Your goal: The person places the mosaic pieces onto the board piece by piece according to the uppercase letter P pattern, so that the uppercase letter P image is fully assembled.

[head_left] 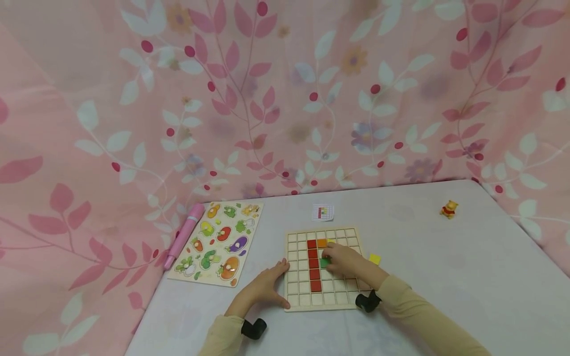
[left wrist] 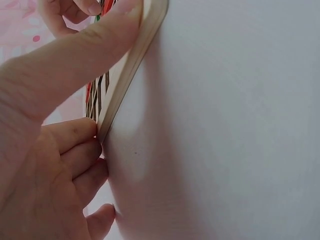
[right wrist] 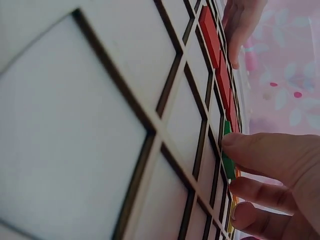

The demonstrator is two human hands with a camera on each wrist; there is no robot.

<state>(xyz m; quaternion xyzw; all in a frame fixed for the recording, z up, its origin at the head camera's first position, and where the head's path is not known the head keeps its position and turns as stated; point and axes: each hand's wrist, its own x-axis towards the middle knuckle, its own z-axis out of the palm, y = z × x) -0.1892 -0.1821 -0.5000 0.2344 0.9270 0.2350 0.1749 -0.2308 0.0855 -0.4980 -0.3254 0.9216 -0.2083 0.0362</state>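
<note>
A square wooden grid board [head_left: 300,309] lies on the table, with a column of red tiles [head_left: 315,274] in its cells. An orange tile [head_left: 322,243] sits beside the top red one, and part of a yellow tile [head_left: 331,241] shows next to that. My right hand [head_left: 349,261] reaches over the board and holds a green tile [right wrist: 228,162] between thumb and fingertips, close beside the red column. With thumb and fingers spread, my left hand [head_left: 263,287] rests against the board's left edge. In the left wrist view, the thumb [left wrist: 95,42] lies on the wooden rim.
Right of the board lies a loose yellow tile [head_left: 375,258]. Behind it is a small pattern card [head_left: 322,212]. A vegetable puzzle board [head_left: 218,243] and a pink stick-like thing [head_left: 184,235] lie at the left. A small bear figure [head_left: 449,209] stands at the back right.
</note>
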